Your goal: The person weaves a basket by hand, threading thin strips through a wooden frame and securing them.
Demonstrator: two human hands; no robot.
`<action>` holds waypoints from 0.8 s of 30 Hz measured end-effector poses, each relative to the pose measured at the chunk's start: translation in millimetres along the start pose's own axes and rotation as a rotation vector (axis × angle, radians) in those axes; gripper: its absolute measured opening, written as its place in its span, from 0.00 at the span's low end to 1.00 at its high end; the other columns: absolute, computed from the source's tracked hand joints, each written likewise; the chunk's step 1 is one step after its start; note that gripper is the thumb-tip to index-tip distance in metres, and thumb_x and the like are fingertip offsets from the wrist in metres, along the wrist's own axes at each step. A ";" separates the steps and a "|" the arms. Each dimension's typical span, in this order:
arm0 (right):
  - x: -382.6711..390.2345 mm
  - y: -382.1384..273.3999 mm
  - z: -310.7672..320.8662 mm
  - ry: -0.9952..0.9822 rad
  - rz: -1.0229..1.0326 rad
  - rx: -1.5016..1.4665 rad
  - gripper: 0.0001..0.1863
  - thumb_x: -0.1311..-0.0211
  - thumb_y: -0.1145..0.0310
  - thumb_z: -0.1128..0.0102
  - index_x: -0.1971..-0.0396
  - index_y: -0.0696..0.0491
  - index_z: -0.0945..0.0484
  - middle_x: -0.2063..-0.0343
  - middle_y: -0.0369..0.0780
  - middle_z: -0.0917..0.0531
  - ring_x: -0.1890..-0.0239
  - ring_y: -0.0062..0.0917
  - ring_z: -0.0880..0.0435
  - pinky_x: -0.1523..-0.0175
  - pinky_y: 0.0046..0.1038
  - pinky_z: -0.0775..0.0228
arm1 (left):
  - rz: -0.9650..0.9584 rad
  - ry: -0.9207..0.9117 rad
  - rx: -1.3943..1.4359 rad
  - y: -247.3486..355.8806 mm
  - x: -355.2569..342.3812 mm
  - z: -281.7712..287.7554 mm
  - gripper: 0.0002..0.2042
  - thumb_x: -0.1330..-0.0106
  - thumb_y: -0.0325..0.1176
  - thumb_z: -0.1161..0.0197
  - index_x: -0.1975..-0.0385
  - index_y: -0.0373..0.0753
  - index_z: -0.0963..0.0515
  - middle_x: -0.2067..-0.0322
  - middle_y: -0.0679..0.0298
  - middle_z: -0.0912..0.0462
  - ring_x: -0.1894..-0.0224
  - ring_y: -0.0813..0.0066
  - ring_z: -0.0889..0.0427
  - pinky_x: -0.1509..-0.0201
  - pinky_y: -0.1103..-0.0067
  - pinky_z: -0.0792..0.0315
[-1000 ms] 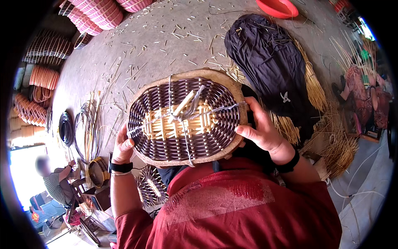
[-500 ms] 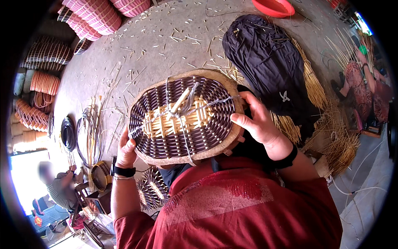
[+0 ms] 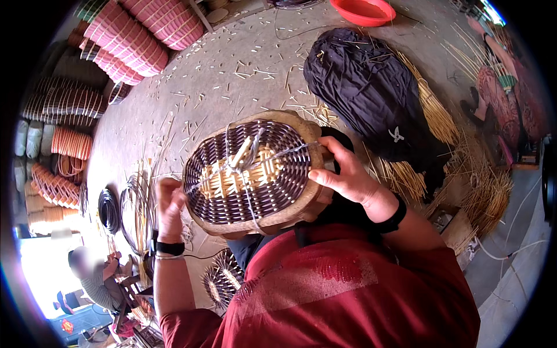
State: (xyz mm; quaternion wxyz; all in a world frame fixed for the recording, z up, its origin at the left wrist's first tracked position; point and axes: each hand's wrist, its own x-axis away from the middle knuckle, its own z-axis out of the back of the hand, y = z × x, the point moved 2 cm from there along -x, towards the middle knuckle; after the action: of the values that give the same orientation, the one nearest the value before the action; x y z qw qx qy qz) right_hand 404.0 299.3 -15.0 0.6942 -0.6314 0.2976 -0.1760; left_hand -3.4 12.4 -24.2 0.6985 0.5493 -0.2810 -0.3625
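An oval wicker basket base [image 3: 278,191], dark brown with pale canes in the middle, is tied by grey cords over a thick wooden mould [image 3: 316,174]. The cords cross on top, knotted around a short pale stick [image 3: 241,152]. My right hand [image 3: 354,180] grips the mould's right rim, its thumb on the upper face and its fingers around the far side. Beside the left end is my left hand [image 3: 170,211], slightly blurred, its fingers loosely bent and apart, with nothing seen in them; whether it touches the rim I cannot tell.
A dark cloth [image 3: 362,87] covers cane bundles [image 3: 438,110], with scissors [image 3: 396,135] on it. Stacked pink baskets [image 3: 122,35] stand far left, near coiled dark strands [image 3: 108,210]. A red basin [image 3: 365,11] sits at the back. Two people work at the left and right edges.
My left hand has come off the mould's left rim and moved slightly left. The right hand keeps its hold, and the mould sits a little further left and lower in view.
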 end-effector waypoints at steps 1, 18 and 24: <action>0.2 -4.8 -3.3 -0.004 0.004 0.018 0.36 0.33 0.59 0.21 0.33 0.60 0.29 0.46 0.42 0.18 0.39 0.29 0.19 0.34 0.34 0.24 | -0.098 0.107 -0.120 8.2 -6.4 7.1 0.33 0.41 0.50 0.15 0.47 0.39 0.27 0.53 0.68 0.23 0.51 0.72 0.22 0.39 0.71 0.27; 2.1 -41.0 -29.6 0.152 0.040 0.678 0.29 0.45 0.57 0.26 0.50 0.59 0.26 0.60 0.51 0.15 0.57 0.51 0.12 0.53 0.47 0.18 | -0.608 -0.690 -0.743 196.5 -39.1 -231.8 0.25 0.45 0.30 0.21 0.46 0.36 0.19 0.53 0.50 0.17 0.48 0.44 0.17 0.42 0.61 0.22; 10.5 -47.2 -30.6 0.111 0.007 0.686 0.30 0.46 0.59 0.25 0.47 0.58 0.26 0.58 0.49 0.15 0.58 0.51 0.13 0.54 0.46 0.19 | -0.622 -0.715 -0.743 200.4 -34.8 -231.6 0.25 0.43 0.30 0.20 0.45 0.37 0.20 0.55 0.52 0.18 0.50 0.46 0.17 0.45 0.62 0.22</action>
State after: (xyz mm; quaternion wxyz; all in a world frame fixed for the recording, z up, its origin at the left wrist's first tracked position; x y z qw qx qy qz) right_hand 398.8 262.5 28.5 0.8493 -0.3497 0.2607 -0.2973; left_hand 199.3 198.1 115.3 0.5671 0.1690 -0.1792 -0.7859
